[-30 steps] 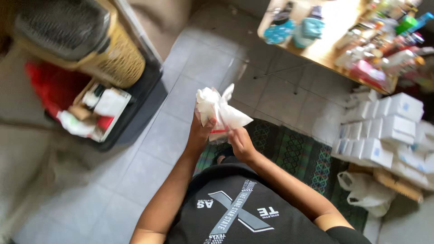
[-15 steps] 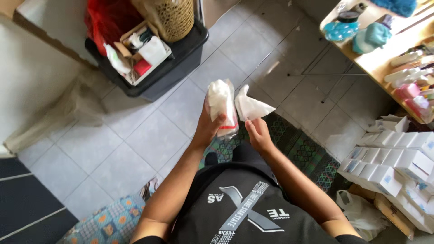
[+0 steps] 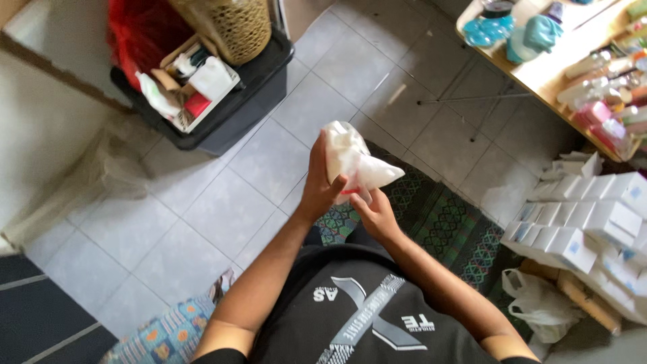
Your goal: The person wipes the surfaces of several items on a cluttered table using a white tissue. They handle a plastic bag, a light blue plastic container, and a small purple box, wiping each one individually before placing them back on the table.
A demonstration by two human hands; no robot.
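Both hands work one white plastic bag [image 3: 354, 165], held in the air above the tiled floor [image 3: 222, 202]. Left hand [image 3: 322, 189] has its grip clenched around the bag's body; right hand [image 3: 375, 210] pinches its lower edge. Best done with the left firm while the right handles the thin, slippery film gently.

Left hand [image 3: 322, 189]: raised before the chest, fingers curled shut around a bag [image 3: 354, 164].
Right hand [image 3: 374, 212]: just below the bag, fingertips pinching its underside.
Forearms: bare, converging upward.
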